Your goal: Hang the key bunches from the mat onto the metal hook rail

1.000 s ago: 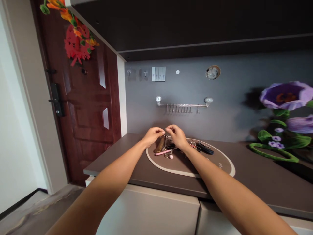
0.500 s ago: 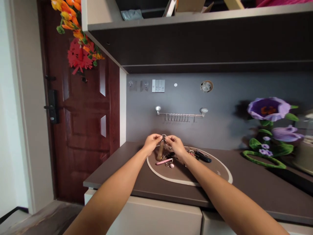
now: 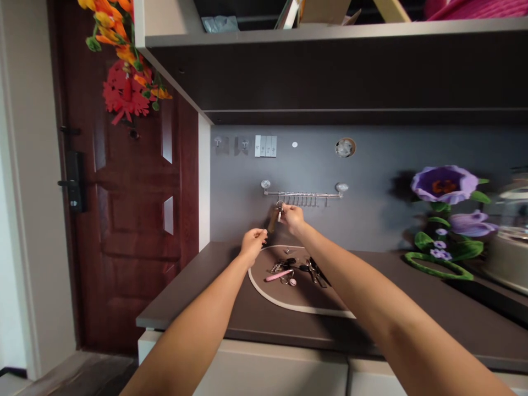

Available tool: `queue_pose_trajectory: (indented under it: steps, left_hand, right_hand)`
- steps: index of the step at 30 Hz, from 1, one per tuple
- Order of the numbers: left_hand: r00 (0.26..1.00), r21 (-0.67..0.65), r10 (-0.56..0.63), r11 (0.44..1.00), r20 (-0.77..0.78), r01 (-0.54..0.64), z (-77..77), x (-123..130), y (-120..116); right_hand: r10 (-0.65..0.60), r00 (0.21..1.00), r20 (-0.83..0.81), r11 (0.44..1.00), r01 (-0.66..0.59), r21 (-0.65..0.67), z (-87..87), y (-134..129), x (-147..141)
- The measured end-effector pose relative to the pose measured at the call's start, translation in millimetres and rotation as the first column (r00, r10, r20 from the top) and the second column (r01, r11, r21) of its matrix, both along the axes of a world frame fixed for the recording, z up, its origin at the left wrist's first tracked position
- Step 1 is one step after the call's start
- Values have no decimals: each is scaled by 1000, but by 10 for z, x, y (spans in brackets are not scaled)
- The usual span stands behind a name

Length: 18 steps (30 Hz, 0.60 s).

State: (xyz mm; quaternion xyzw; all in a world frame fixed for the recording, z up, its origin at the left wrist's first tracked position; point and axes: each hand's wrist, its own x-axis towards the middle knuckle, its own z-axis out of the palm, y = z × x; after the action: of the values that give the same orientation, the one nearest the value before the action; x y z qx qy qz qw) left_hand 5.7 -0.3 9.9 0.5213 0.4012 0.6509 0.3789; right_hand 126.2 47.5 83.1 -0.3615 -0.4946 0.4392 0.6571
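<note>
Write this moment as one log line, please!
right hand: holds thin silver ring, by silver hook rail | left hand: near long brown fob | pale-edged brown mat: pink stick

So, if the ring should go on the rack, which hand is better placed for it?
Right, I would say: the right hand pinches the ring, up close to the rack. The left hand is lower, by the brown fob, farther from the rack.

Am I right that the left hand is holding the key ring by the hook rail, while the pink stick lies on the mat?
Wrong hand, I think: the head view shows the right hand holding the key ring by the hook rail; the pink stick lies on the mat.
</note>
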Motion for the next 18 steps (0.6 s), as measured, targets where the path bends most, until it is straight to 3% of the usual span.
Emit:
queue_pose_trajectory:
  steps: [8,18]
  left_hand:
    - [999,-34,-32,999,-29,31,5,19,-24]
    - [997,-58,-18,998,-71,14,-13,8,-9]
  right_hand:
    - [-66,995,-76,995,61,-76,68,147,-94]
    - [-15,999,-37,997,12,-78,-89,164,-42]
